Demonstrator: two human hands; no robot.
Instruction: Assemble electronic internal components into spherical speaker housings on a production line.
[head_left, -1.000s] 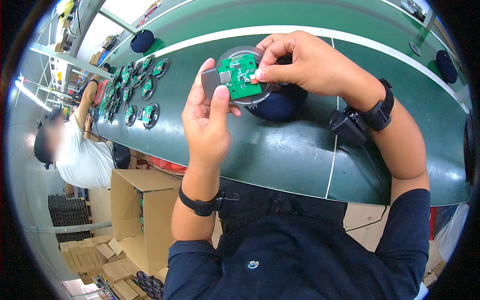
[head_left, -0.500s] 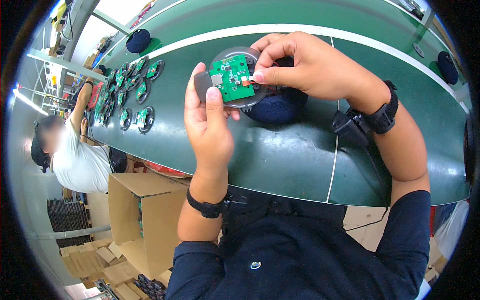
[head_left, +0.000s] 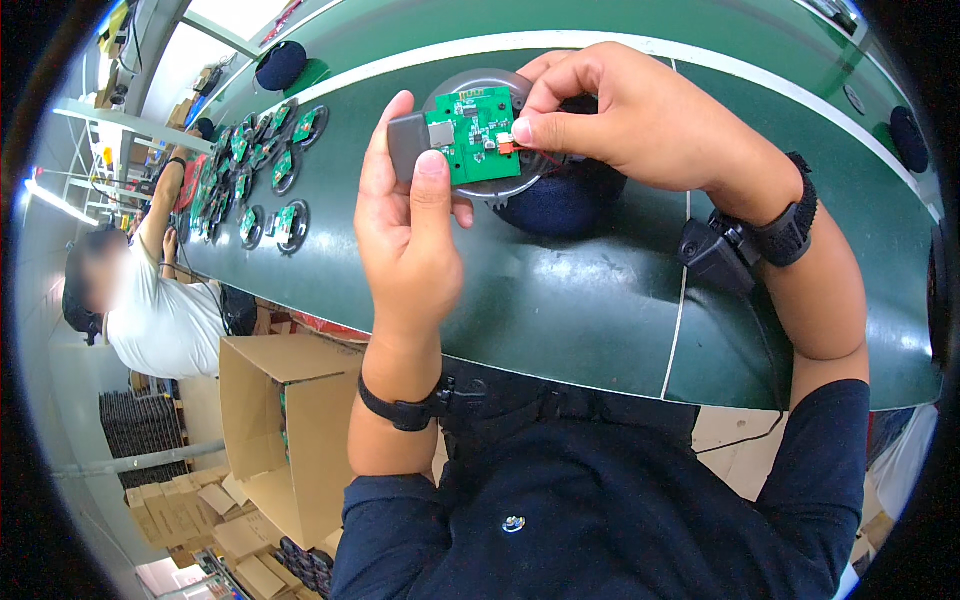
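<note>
My left hand (head_left: 415,225) grips a round grey plastic base (head_left: 505,187) carrying a green circuit board (head_left: 470,165). Its thumb presses near the board's lower left, beside a dark grey block (head_left: 407,145) that meets the board's metal socket (head_left: 440,134). At the board's right edge sits a small red-and-white wire connector (head_left: 506,143). The thumb and fingers of my right hand (head_left: 590,115) are pinched at this connector, with thin dark red wires (head_left: 545,157) trailing right. Directly below the base rests a dark blue fabric-covered round shell (head_left: 565,205), partly hidden by my right hand.
Several round bases with green boards (head_left: 240,165) are heaped on the green table (head_left: 560,310) at left. Other dark blue shells (head_left: 281,66) stand farther off. A co-worker (head_left: 165,320) reaches over the table's left end. An open cardboard box (head_left: 300,420) stands beside my left arm.
Both hands and the base have shifted slightly, with the base moving up and right. My right thumb has moved to the upper side of the connector, which shows more plainly now.
</note>
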